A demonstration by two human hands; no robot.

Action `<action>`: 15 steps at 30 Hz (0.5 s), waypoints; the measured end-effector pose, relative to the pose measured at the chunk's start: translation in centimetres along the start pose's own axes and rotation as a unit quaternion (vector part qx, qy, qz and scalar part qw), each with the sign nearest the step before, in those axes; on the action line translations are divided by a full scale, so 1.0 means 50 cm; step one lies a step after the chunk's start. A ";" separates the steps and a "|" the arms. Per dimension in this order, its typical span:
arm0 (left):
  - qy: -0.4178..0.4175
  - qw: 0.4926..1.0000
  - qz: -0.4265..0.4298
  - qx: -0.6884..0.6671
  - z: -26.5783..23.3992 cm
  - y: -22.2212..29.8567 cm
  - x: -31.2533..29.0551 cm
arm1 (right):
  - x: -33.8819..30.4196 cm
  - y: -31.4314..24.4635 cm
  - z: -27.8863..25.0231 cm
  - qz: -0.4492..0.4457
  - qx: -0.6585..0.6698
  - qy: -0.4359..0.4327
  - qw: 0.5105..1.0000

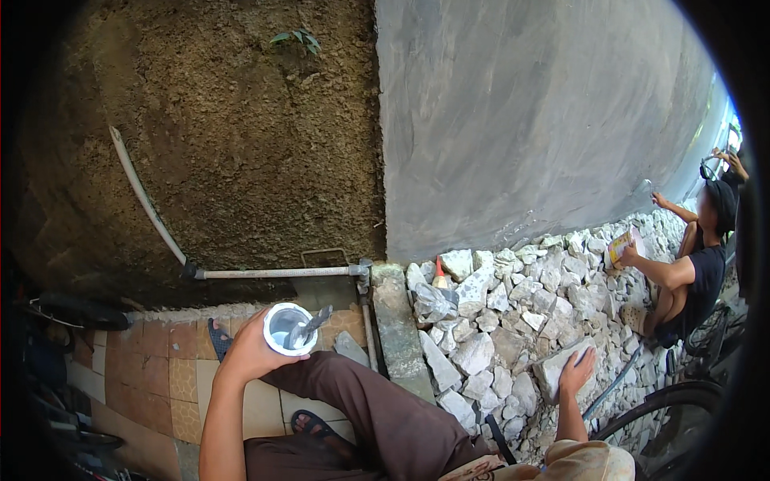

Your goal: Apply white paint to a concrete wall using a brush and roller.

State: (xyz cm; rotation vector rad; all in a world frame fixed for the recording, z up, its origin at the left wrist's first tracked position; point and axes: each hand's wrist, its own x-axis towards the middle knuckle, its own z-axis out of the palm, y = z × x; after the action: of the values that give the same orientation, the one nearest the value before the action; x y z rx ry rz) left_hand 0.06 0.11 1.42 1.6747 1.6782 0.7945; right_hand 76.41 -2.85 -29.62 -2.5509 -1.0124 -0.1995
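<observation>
The left hand [250, 353] is wrapped around a small white cup [289, 328] of grey paste, held above the raised knee with its open mouth facing up toward the camera. A grey tool [309, 325] stands in the cup, its long axis slanting from the paste up and to the right, past the rim on the side away from the fingers. The right hand [576, 370] lies flat and unclenched on a pale stone block [561, 365] among white rubble [513, 313], grasping nothing.
</observation>
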 end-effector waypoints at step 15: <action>0.021 0.999 -0.010 0.032 -0.011 0.006 -0.012 | 0.002 0.007 0.007 -0.007 -0.005 -0.003 1.000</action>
State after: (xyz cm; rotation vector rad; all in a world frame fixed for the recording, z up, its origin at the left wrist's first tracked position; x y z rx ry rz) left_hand -0.20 -0.48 2.01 1.6926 1.7635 0.7785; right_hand 76.73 -2.87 -30.03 -2.5549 -1.0337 -0.2011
